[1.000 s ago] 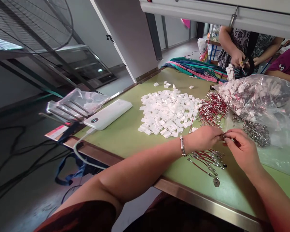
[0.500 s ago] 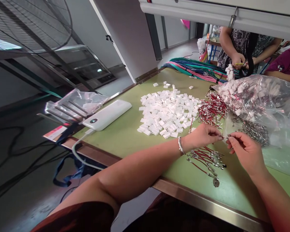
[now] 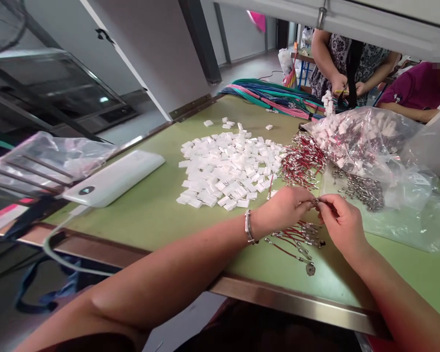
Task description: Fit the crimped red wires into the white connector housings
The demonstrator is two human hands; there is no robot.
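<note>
My left hand (image 3: pixel 284 205), with a bracelet at the wrist, is closed in a pinch on a short red wire (image 3: pixel 270 188), one end of which sticks up behind the hand. My right hand (image 3: pixel 341 222) pinches a small metal piece (image 3: pixel 316 201) against the left fingertips; the fingers hide most of it. Under the hands lie several red wires (image 3: pixel 288 250) with metal terminals, and a round grey metal part (image 3: pixel 310 269). Beyond them are a heap of white plastic connector housings (image 3: pixel 223 166) and a pile of red terminal wires (image 3: pixel 302 159).
Clear bags (image 3: pixel 370 134) of white pieces lie at the right, beside a pile of dark metal pieces (image 3: pixel 364 190). A white power bank (image 3: pixel 113 178) with a cable rests at left. Bundled coloured wires (image 3: pixel 267 95) line the back. Two people (image 3: pixel 352 73) are across the table.
My hands have come together, so the fingertips now touch where a small gap showed before. The camera view has turned right, shifting everything left.
</note>
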